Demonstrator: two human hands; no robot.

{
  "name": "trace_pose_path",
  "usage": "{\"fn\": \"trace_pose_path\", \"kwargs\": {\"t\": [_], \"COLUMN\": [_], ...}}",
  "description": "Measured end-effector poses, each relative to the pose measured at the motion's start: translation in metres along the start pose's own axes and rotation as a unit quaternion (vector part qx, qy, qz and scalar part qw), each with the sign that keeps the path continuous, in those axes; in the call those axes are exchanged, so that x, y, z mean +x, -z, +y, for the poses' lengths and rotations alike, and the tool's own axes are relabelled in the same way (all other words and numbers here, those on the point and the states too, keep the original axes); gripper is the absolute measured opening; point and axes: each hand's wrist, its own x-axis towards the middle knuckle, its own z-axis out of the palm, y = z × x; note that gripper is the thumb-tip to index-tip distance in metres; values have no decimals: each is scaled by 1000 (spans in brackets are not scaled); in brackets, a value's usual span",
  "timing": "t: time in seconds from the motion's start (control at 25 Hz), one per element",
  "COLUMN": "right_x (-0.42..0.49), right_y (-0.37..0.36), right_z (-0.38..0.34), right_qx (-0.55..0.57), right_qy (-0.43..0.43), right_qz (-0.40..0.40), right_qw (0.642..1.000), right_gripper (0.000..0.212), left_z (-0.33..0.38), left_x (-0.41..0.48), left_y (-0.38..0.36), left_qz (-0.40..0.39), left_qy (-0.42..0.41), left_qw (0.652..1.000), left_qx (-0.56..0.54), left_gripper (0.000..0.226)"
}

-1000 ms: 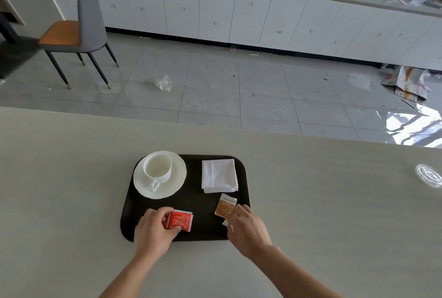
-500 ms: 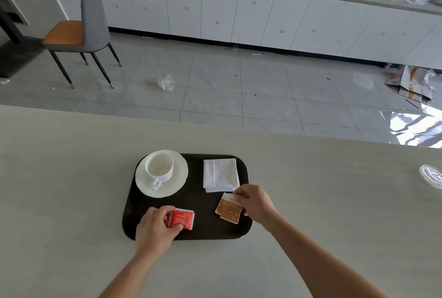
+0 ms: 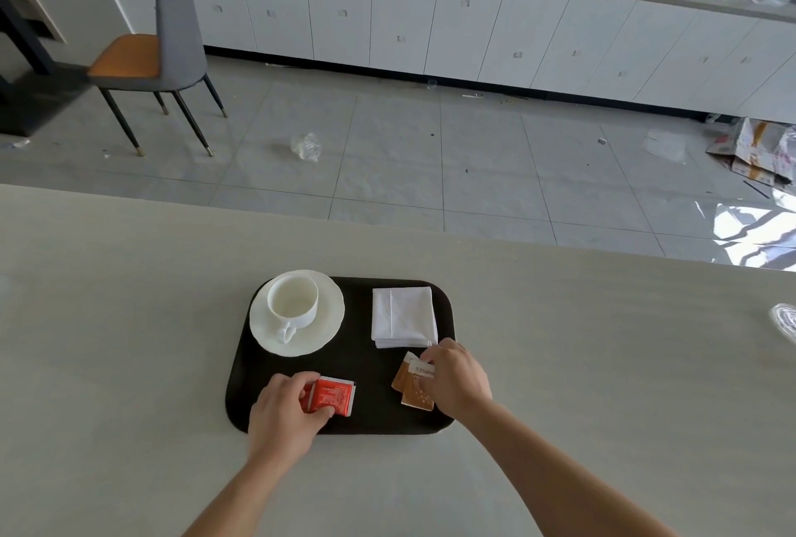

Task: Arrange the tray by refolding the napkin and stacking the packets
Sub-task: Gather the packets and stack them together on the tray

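View: head camera, looking down across the tabletop (image 3: 129, 342).
Tray (image 3: 370, 377): dark, with rounded corners, lying flat near the tabletop's near edge.
Tray, far left corner: white saucer (image 3: 327, 332) carrying a white cup (image 3: 293, 301). The cup appears empty, and its handle points toward the near edge.
Tray, far right corner: white napkin (image 3: 402, 316), folded into a squarish pad with layered edges showing on its near side. Judged already refolded.
Tray, near left corner: red packets (image 3: 334, 396), lying flat. The count cannot be told.
Tray, near right corner: brown packets (image 3: 411, 390), at least two, fanned and out of square, just beside the napkin's near edge.
Left hand (image 3: 284, 411): grip closed on the left end of the red packets.
Right hand (image 3: 458, 381): grip pinching the far end of the brown packets.
Step in hand (judged): gathering the loose packets into neat stacks.
Method advised: press the fanned brown packets down on the tray and slide their edges flush before lifting. Keep the pinch light so the thin sachets do not buckle.
Risk (judged): the right knuckles are close to the napkin, and a careless sweep could disturb its fold.
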Motion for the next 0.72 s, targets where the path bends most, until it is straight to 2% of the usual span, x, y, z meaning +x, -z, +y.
{"fn": "trace_pose_path", "kwargs": {"t": [0.2, 0.32, 0.4, 0.48, 0.6, 0.72], "right_x": [2, -3, -9, -16, -19, -16], "right_y": [-1, 3, 3, -2, -18, -34], "right_z": [5, 5, 2, -11, -52, -85], "right_qx": [-9, 0, -3, 12, 38, -17], "right_qy": [30, 29, 53, 97, 173, 202], "right_qz": [-57, -2, 59, 74, 20, -45], "right_qw": [998, 1000, 997, 992, 984, 978], "right_gripper": [34, 43, 30, 22, 32, 48], "left_z": [2, 4, 4, 5, 10, 6], "left_x": [-1, -1, -1, -2, -3, -6], "left_y": [1, 2, 4, 5, 6, 8], "left_qz": [-1, -9, -13, -7, 1, 36], "left_qy": [-3, 6, 20, 35, 38, 49], "left_qw": [1000, 1000, 999, 998, 997, 992], "left_qx": [6, 0, -25, -57, -69, -110], "left_gripper": [58, 57, 52, 44, 36, 37]}}
